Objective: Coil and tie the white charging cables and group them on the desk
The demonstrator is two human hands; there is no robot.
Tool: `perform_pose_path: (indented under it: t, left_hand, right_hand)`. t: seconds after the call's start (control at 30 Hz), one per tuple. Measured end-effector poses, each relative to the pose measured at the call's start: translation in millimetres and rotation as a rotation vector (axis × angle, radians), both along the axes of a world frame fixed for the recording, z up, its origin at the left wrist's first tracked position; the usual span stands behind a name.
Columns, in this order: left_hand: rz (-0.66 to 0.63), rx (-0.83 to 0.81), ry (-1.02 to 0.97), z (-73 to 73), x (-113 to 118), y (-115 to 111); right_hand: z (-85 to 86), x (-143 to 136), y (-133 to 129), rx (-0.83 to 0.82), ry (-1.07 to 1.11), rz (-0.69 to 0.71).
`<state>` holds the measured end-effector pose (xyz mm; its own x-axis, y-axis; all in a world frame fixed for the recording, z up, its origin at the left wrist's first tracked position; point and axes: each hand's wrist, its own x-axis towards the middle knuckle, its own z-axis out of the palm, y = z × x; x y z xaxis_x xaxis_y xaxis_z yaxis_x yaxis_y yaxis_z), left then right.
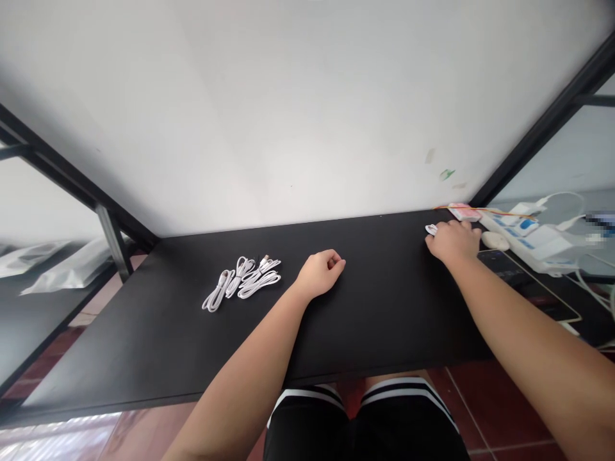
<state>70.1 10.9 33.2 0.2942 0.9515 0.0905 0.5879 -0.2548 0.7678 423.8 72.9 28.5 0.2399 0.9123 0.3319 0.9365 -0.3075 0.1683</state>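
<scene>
My left hand [321, 272] rests on the black tabletop [375, 307] with its fingers curled in and nothing visible in them. To its left lie several coiled white charging cables [259, 282], bunched loosely together. At the far right of the table, my right hand [456, 242] is closed over a white cable [431, 229]. Only a small loop of that cable shows past the fingers; the rest is hidden under the hand.
Right of my right hand are a power strip [514, 234] with white chargers, a round white object [495, 241] and a dark-screened tablet [523, 282]. A pink-and-white box [464, 212] sits by the wall. Plastic-wrapped packages [77, 266] lie on the neighbouring left table.
</scene>
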Motion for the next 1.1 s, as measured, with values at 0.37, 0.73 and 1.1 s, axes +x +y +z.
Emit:
perform_pose_path:
  t: [0.37, 0.73, 1.1]
  left_hand:
    - [0.006, 0.007, -0.001, -1.9, -1, 1]
    - [0.079, -0.196, -0.525, -5.0, 0, 11]
    - [0.132, -0.112, -0.606, -9.9, -2, 14]
  right_hand:
    - [4.6, -18, -3, 0.066, 0.12, 0.137]
    - [25.4, -152, -13, -0.106, 1.956, 0.668]
    - [-2.9, -176, -29, -0.349, 1.902, 0.734]
